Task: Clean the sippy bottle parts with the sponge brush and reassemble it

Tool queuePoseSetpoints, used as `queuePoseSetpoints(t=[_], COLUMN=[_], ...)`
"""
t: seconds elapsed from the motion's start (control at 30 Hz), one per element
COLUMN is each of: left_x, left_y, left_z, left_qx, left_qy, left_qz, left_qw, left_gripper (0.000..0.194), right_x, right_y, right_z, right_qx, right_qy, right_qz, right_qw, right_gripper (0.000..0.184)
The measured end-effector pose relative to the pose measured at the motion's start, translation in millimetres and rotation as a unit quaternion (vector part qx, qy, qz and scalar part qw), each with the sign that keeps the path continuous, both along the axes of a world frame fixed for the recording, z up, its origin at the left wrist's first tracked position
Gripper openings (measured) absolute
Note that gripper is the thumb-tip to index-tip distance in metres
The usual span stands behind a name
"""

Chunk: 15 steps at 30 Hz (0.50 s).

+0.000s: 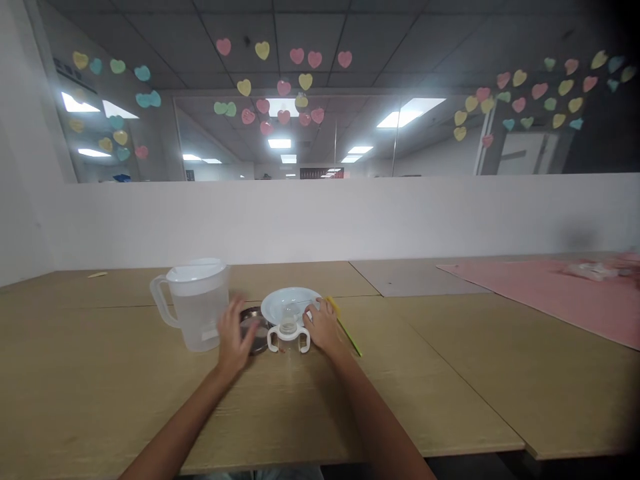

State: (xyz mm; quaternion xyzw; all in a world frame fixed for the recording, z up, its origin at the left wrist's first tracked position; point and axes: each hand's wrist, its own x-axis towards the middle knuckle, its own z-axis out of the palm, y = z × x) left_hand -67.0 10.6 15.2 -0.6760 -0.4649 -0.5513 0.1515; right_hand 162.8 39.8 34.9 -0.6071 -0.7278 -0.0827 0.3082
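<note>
A baby bottle (289, 328) with a clear dome top and a white two-handled ring (273, 340) stands upright on the table between my hands. Behind it sits a white plate (280, 293). My right hand (324, 325) is at the plate's right edge, fingers bent but apart; whether it touches the plate I cannot tell. Slightly blurred, my left hand (234, 340) is open with thumb and fingers spread, between a translucent pitcher (197, 313) and a dark round metal dish (256, 343). A brush (353, 338) with yellow head and green handle lies right of my right hand.
The wooden table (400, 400) has seams between its boards. A grey mat (410, 277) and a pink mat (540, 293) with a clear plastic item (593, 270) lie at the right. A small wooden stick (97, 275) rests at far left. A white wall (320, 220) bounds the back.
</note>
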Motion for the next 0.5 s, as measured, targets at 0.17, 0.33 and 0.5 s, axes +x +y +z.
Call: queuePoseSetpoints(t=[0.17, 0.33, 0.5], left_x=[-59, -78, -70], left_y=[5, 15, 26], left_z=[-1.4, -20.5, -26.6], left_qx=[0.066, -0.011, -0.017], left_qy=[-0.130, -0.173, -0.243], left_qz=[0.177, 0.164, 0.166], left_qw=[0.973, 0.971, 0.956], left_gripper=[0.074, 0.110, 0.122], right_x=[-3, -4, -4], right_y=[1, 3, 3], right_z=[-5.1, -9.2, -9.9], right_qx=[-0.008, 0.017, 0.020], right_qy=[0.007, 0.016, 0.025], right_qz=[-0.005, -0.019, -0.024], right_qw=[1.000, 1.000, 0.999], right_gripper=[0.026, 0.032, 0.034])
